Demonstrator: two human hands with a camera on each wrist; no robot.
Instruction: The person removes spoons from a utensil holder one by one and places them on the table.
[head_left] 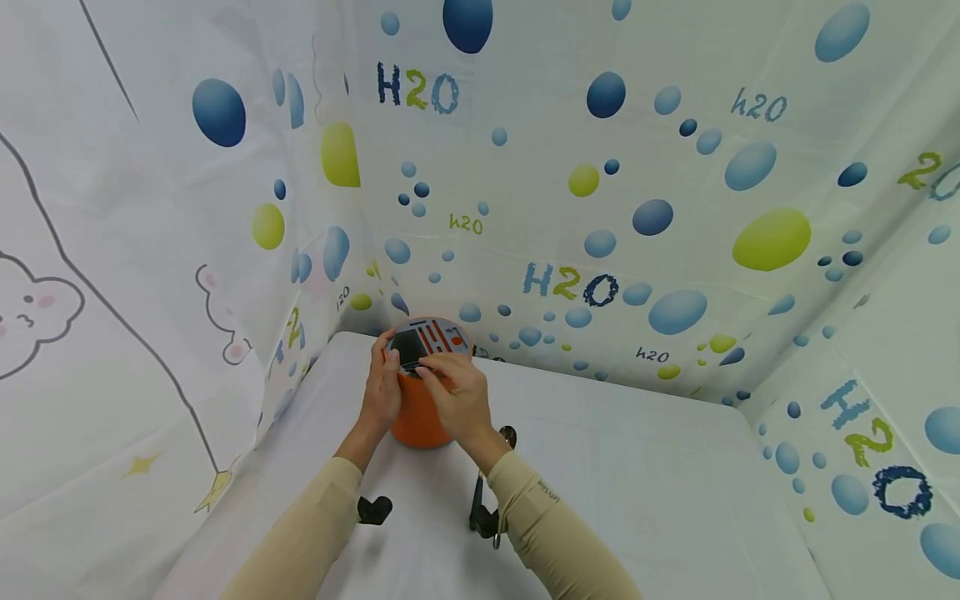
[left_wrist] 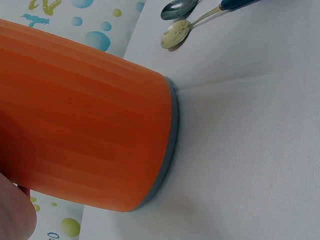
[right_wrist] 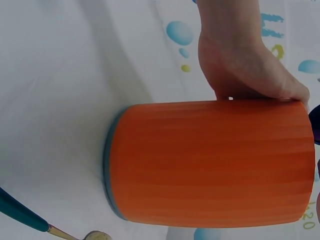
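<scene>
Both hands are up at the top of the orange ribbed container [head_left: 417, 412], which stands on the white table [head_left: 637, 467] near the back corner. The left hand [head_left: 382, 387] wraps its upper side, fingers curled round the rim; the right hand [head_left: 459, 392] lies over the grey patterned lid [head_left: 431, 340], fingertips pressing its dark panel. 2 spoons [left_wrist: 177, 22] lie just behind on the cloth. My worry: a hard push on that lid could tip the container, since the grip sits high, and knock it toward the spoons.
</scene>
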